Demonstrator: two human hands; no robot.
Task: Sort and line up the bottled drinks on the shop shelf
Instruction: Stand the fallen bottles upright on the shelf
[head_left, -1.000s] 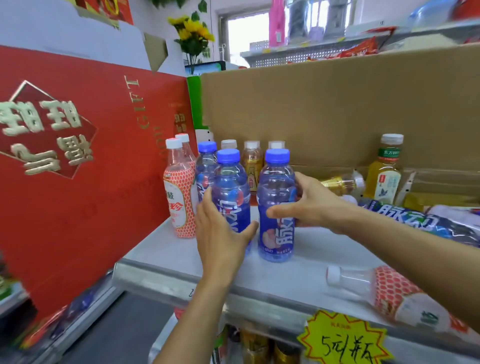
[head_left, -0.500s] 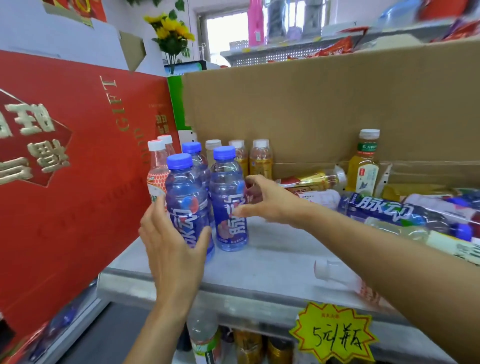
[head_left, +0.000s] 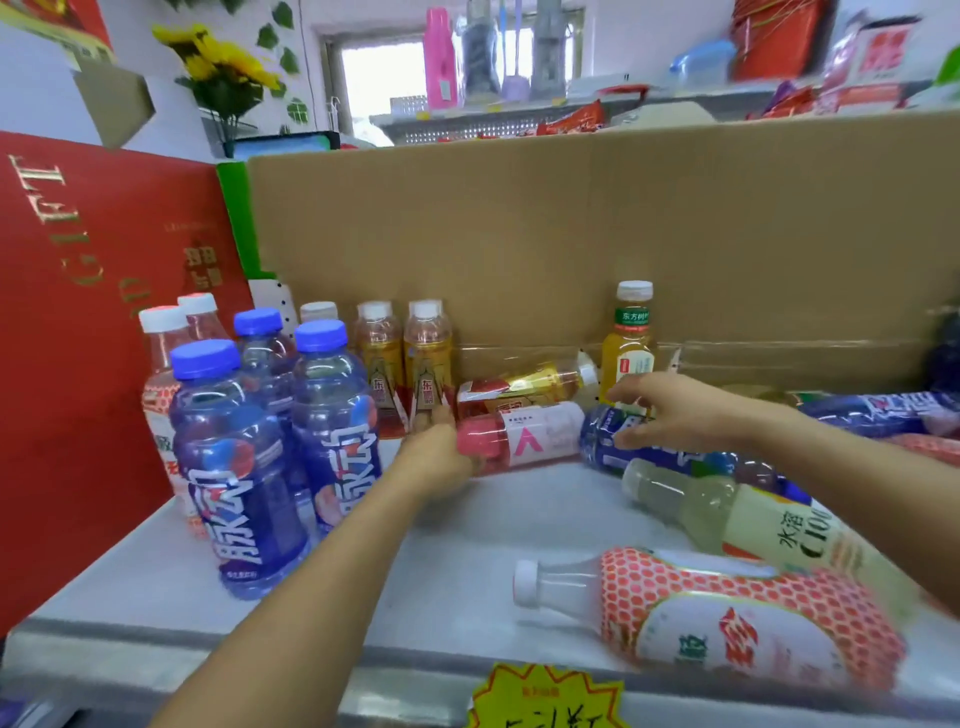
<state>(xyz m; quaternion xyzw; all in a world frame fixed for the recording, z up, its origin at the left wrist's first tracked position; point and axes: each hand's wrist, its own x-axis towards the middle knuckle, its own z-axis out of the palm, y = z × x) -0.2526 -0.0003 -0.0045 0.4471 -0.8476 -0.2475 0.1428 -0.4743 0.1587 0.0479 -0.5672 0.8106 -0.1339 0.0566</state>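
I logged the left hand (head_left: 439, 457) curled round one end of the pink bottle (head_left: 524, 434), which lay on its side on the shelf (head_left: 467, 545), near the standing blue bottles (head_left: 239, 467). The right hand (head_left: 680, 410) was spread, fingers straight, fingertips at the fallen blue bottle (head_left: 602, 452); it gripped nothing. Handling estimate: the pink bottle looked full, hence fairly heavy, stiff, smooth-walled and prone to rolling. Recommended hold: wrap the labelled midsection, not the cap, before tipping it upright into a row.
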